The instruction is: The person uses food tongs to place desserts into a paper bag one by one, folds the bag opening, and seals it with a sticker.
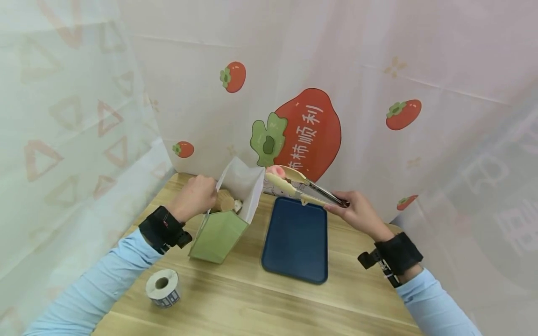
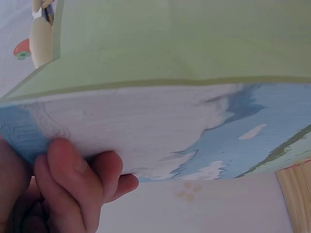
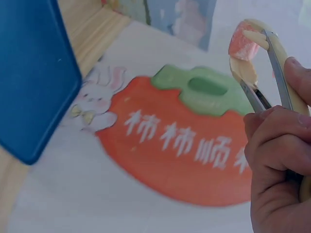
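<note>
Nearest in the head view sits a roll of labels (image 1: 163,288) on the wooden table (image 1: 252,298), on the near left of the green paper bag (image 1: 218,233). My left hand (image 1: 194,196) pinches the bag's left rim, holding the mouth wide; something tan shows inside. Right of the bag lies a blue tray (image 1: 295,240). My right hand (image 1: 357,212) squeezes a pair of tongs (image 1: 308,189), whose tips clamp a pink piece of food (image 1: 277,171) just above the bag's right edge.

From the left wrist, my fingers (image 2: 77,179) curl under the bag's (image 2: 184,43) printed panel, gripping it.

From the right wrist, my right hand's (image 3: 279,160) fingers wrap the tongs (image 3: 269,68), pressed together on the pink piece (image 3: 242,41). Beyond it, the bag's (image 3: 180,19) printed side shows at the top, with the tray (image 3: 31,73) to its left.
</note>
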Available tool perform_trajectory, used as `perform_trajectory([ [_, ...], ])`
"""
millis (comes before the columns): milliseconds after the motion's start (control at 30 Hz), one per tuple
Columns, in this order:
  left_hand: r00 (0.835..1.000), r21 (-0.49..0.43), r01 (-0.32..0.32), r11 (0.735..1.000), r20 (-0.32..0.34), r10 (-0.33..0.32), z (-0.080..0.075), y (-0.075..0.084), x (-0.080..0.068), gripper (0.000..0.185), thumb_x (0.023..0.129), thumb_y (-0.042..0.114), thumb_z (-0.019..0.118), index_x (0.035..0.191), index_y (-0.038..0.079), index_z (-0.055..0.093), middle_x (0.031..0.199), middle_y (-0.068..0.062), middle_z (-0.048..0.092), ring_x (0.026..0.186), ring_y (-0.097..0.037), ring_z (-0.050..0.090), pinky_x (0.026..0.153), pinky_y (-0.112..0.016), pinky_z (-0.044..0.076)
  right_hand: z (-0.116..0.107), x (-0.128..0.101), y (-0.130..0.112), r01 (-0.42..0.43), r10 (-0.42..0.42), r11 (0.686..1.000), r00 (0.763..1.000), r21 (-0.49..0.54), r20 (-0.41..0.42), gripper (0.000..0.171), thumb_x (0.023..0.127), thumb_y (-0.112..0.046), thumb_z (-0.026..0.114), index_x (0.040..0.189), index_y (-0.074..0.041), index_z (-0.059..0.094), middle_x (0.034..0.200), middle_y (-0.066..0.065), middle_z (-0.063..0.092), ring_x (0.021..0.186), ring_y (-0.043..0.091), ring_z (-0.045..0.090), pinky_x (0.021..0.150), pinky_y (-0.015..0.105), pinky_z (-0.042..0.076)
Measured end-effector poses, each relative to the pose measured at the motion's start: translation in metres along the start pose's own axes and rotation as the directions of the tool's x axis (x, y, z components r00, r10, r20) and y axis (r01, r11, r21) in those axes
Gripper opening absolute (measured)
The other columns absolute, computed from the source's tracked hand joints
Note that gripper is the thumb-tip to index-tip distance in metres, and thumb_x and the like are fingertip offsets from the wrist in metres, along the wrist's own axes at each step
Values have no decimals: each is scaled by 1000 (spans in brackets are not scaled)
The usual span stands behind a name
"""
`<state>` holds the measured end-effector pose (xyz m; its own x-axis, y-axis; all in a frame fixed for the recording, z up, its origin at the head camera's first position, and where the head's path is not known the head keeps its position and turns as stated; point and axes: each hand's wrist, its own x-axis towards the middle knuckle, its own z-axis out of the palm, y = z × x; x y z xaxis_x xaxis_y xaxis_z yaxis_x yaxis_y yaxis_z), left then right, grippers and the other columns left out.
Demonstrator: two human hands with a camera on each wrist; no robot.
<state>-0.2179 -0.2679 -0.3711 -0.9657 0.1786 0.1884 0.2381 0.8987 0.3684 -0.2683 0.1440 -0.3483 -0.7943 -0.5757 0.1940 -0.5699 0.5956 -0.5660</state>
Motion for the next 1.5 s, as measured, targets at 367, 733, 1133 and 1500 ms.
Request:
perform_trajectory([
  [367,1000,-16,-6,1000,8,6,1,2,-1,23,89,-5,52,68,4,55,55,-3,48,43,-15,49,44,-27,39,8,46,-66,162,-148,982,979,-96,138,32,91,-16,76,119,-1,71,93,8,68,70,16,55,66,35,42],
  [733,1000,-9,7,1000,11,-7,3,7,-1,26,87,-4,54,63,6,54,55,-3,49,45,-16,50,45,-28,40,27,83,-106,119,-67,979,954,-163,292,21,89,-18,78,77,-3,71,54,-4,38,47,11,31,53,27,25],
  [1133,999,46,-32,998,-40,34,3,14,-2,38,84,-6,54,55,14,40,56,4,28,48,-14,36,48,-28,30,56,104,-122,154,-42,945,932,-288,361,25,88,-19,79,71,-5,66,54,-5,33,48,10,31,51,24,24],
  [1500,999,66,-35,997,-28,37,2,15,-3,34,85,-2,63,56,11,51,54,5,35,49,-14,42,49,-29,36,89,110,-128,138,-1,921,936,-364,353,26,84,-23,84,78,-8,64,67,0,55,62,16,50,56,26,36],
])
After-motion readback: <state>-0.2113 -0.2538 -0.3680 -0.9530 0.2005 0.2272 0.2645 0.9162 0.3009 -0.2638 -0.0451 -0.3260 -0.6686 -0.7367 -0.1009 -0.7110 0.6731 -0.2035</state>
